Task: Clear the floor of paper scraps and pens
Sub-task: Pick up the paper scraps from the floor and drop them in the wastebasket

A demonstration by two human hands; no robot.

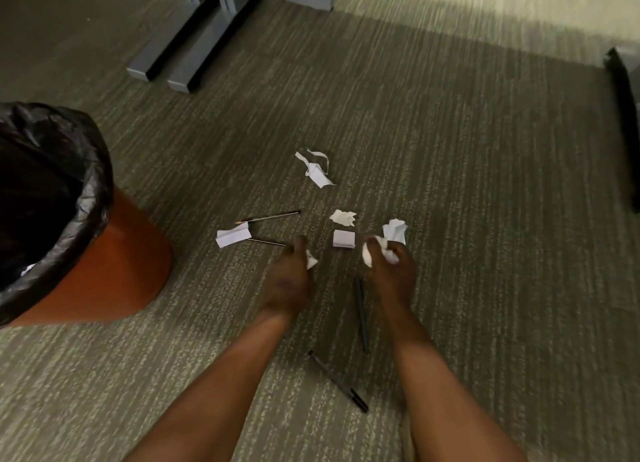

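The left hand (289, 281) is clutching a small crumpled scrap (311, 260); the right hand (388, 274) is gripping white crumpled paper (375, 252). A folded paper square (344, 239) is lying between them, a black pen (361, 311) beside the right wrist.

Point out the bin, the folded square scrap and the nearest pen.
bin (138, 271), head view, bare orange side wall.
folded square scrap (343, 239), head view, middle of its top face.
nearest pen (337, 380), head view, mid-barrel.
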